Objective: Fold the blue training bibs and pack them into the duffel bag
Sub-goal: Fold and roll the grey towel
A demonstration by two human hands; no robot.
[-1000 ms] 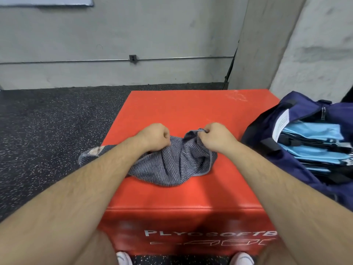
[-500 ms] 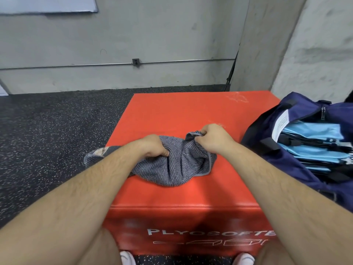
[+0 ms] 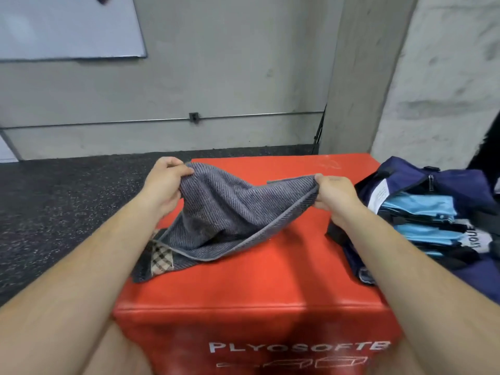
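Note:
A grey striped cloth [image 3: 224,212] with a plaid patch hangs between my two hands above the red foam box [image 3: 270,266]. My left hand [image 3: 165,182] pinches its upper left edge, and my right hand [image 3: 332,196] grips its upper right corner. The cloth's lower end still touches the box top. At the right lies an open navy duffel bag [image 3: 446,182] with several folded light-blue bibs [image 3: 416,212] stacked inside it.
The red box carries white lettering on its front face. Dark speckled rubber floor [image 3: 67,212] lies to the left. A grey concrete wall with a whiteboard [image 3: 67,25] and a conduit pipe stands behind, and a concrete pillar [image 3: 357,77] rises at the back right.
Both hands have lifted the grey cloth off the box and pulled apart, spreading it out. The camera has tilted upward, showing more of the wall.

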